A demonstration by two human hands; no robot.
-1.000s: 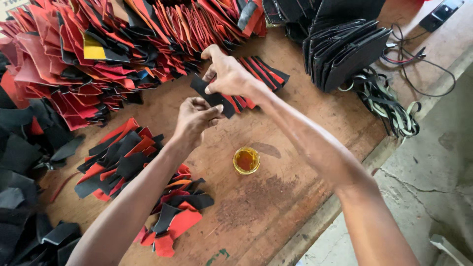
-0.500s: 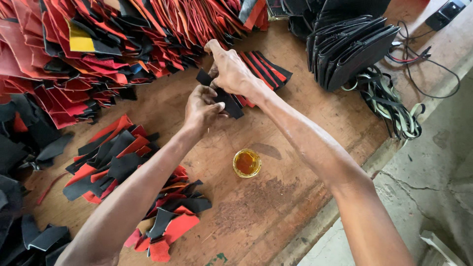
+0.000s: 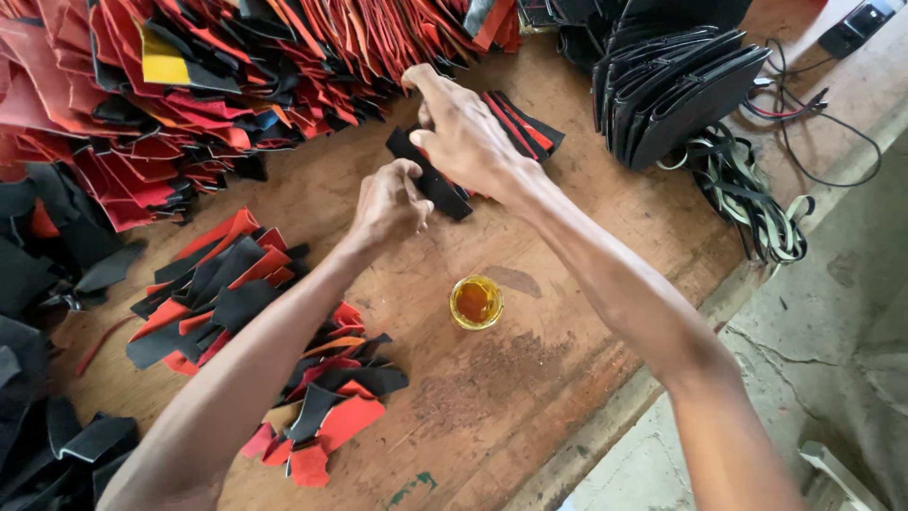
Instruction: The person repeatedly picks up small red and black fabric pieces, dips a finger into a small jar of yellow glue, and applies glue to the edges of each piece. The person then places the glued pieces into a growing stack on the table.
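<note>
Nearest, at the bench's (image 3: 530, 397) front part, a scatter of red and black offcuts (image 3: 331, 407) lies by the left forearm, and a second, larger scatter (image 3: 218, 284) sits just beyond it to the left. A small round tin (image 3: 476, 302) of amber liquid stands on bare wood between the two arms. Past it, the left hand (image 3: 388, 203) is curled nearly closed, its fingertips pinching the near edge of a black strip (image 3: 430, 180). The right hand (image 3: 468, 142) lies over the strip's far side, fingers bent, thumb and fingers gripping it, forefinger raised. The strip sits slantwise just above the bench, in front of a short stack of red-and-black strips (image 3: 520, 123) that the right hand partly hides. To the right, coiled webbing (image 3: 747, 203) hangs over the bench edge beside upright black folded pieces (image 3: 681, 90) and a dark cable (image 3: 823, 132). Farthest back, a big heap of red and black pieces (image 3: 189, 85) fills the bench, one yellow piece (image 3: 163, 64) among them.
</note>
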